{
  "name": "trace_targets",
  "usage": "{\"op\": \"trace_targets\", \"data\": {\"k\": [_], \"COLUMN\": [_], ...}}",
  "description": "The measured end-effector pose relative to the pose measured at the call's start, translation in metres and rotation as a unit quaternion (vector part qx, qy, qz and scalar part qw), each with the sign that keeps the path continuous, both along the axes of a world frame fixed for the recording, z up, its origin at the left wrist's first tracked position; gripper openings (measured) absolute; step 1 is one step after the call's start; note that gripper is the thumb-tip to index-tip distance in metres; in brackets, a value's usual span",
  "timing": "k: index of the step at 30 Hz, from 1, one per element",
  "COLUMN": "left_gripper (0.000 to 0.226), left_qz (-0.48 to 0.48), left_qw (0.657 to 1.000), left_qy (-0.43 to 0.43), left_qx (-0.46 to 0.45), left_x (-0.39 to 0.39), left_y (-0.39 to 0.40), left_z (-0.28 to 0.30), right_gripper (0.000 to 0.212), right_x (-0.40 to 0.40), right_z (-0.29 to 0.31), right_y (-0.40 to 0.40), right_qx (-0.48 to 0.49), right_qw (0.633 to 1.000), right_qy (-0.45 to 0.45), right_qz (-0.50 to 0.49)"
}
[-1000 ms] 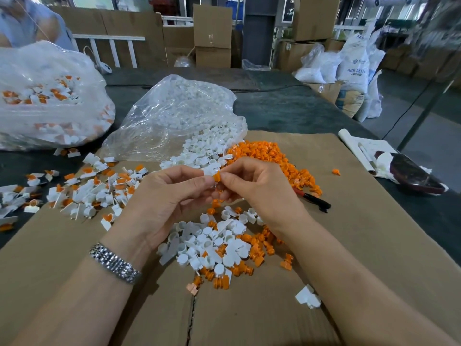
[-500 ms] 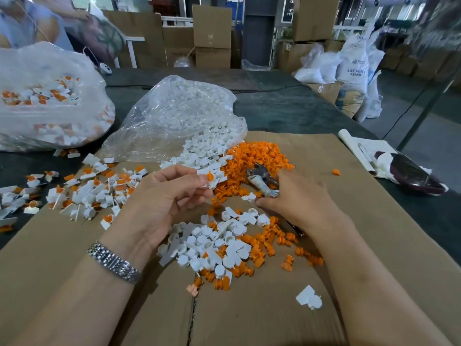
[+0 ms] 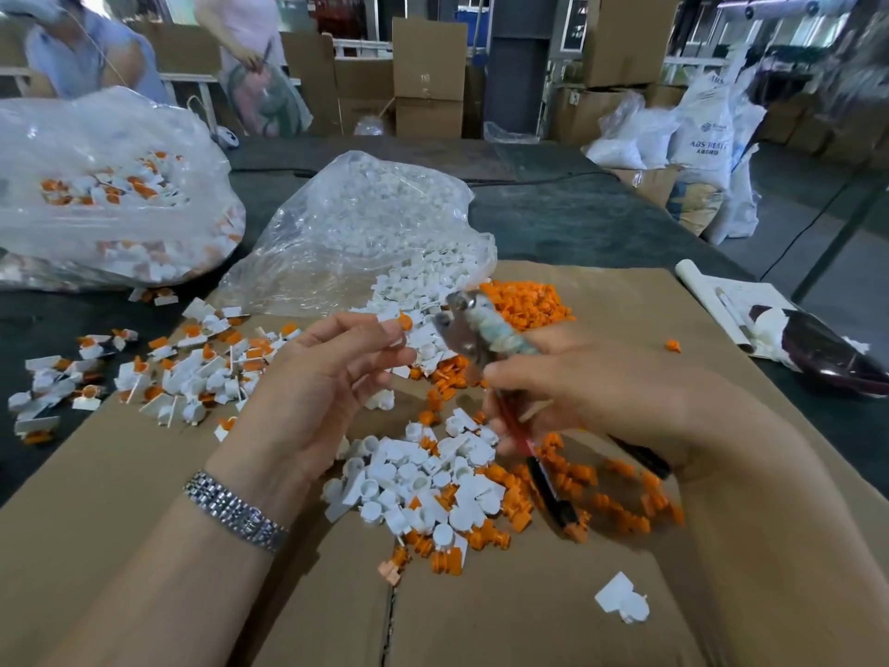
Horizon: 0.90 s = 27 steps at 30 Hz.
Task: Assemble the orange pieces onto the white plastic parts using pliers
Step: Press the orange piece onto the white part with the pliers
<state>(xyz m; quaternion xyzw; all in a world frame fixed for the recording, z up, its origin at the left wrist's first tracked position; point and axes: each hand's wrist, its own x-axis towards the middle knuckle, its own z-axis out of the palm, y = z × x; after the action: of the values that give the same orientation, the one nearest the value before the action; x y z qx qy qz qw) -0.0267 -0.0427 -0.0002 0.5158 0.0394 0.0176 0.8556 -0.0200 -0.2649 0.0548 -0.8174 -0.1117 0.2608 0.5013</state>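
Above mid-cardboard, left hand (image 3: 312, 377) pinches a white part (image 3: 393, 333) with an orange piece (image 3: 405, 322) seated on it, between thumb and fingertips; right hand (image 3: 591, 392) is wrapped round the pliers (image 3: 474, 337), metal head just right of the part, jaw gap not readable; near pile of white parts (image 3: 413, 479) and orange pieces (image 3: 620, 503) sits under both hands; finished ones (image 3: 192, 373) spread left; clear bag (image 3: 356, 233) and orange heap (image 3: 524, 303) far; cardboard sheet (image 3: 529, 618) below.
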Motion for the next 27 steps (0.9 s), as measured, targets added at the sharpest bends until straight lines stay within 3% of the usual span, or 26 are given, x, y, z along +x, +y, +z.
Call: {"op": "trace_targets", "data": {"k": [6, 19, 27], "left_gripper": [0.011, 0.011, 0.012], "left_qz": [0.007, 0.02, 0.018], "left_qw": [1.0, 0.998, 0.998], "left_qy": [-0.011, -0.006, 0.016], "left_qx": [0.015, 0.053, 0.065], "left_x": [0.001, -0.001, -0.002], "left_y": [-0.001, -0.003, -0.005], "left_z": [0.0, -0.003, -0.003], "right_gripper": [0.027, 0.046, 0.043], "right_x": [-0.007, -0.019, -0.018], "right_z": [0.003, -0.007, -0.022], "right_y": [0.024, 0.039, 0.046], "right_qx": [-0.102, -0.156, -0.207], "right_qw": [0.993, 0.975, 0.957], "right_qy": [-0.049, -0.154, -0.202], "right_qz": [0.016, 0.037, -0.014]}}
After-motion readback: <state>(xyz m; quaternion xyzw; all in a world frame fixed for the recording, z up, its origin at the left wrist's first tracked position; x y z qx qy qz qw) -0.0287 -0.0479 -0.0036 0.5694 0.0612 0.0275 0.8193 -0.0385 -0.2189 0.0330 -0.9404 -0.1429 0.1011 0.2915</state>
